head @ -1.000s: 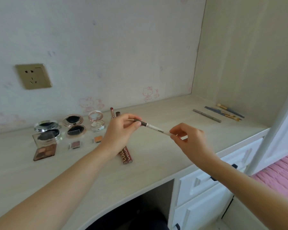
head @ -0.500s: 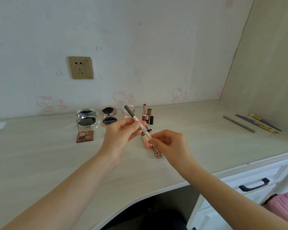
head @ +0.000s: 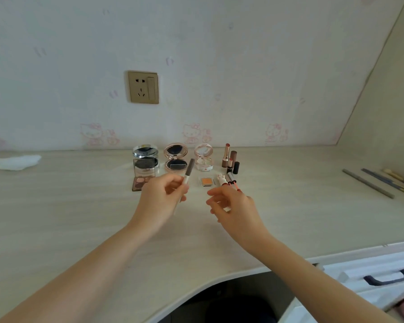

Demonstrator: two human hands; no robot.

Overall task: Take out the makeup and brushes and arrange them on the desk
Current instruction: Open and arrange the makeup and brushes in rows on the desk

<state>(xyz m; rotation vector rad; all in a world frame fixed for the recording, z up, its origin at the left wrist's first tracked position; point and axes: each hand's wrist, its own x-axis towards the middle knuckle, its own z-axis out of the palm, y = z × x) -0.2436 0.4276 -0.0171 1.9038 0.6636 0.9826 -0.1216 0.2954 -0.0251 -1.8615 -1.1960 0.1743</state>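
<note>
Pinched between thumb and curled fingers, a white makeup pencil sits in the person's left hand, held above the pale wood desk in front of the row of cosmetics. Its long axis runs steeply, nearly upright, leaning a little to the right: the dark brown cap end points up and away toward the wall, while the thin white tail points down toward the desk, showing below the fingers. The right hand hovers just to the right of the pencil, apart from it, fingers loosely bent and holding nothing. Behind the pencil's cap stand three opened compacts: a silver mirrored compact, a rose-gold compact and a clear pink compact. Left of the pencil and partly hidden by the left hand lies an eyeshadow palette. Right of the pencil lies a small orange pan, and beyond it upright lipsticks and some lip glosses lying flat behind the right hand's fingers. Far to the right of the pencil, slim makeup brushes lie side by side, slanted on the desk. Far to its left rests a crumpled white tissue. A gold wall socket is on the wall above the compacts.
</note>
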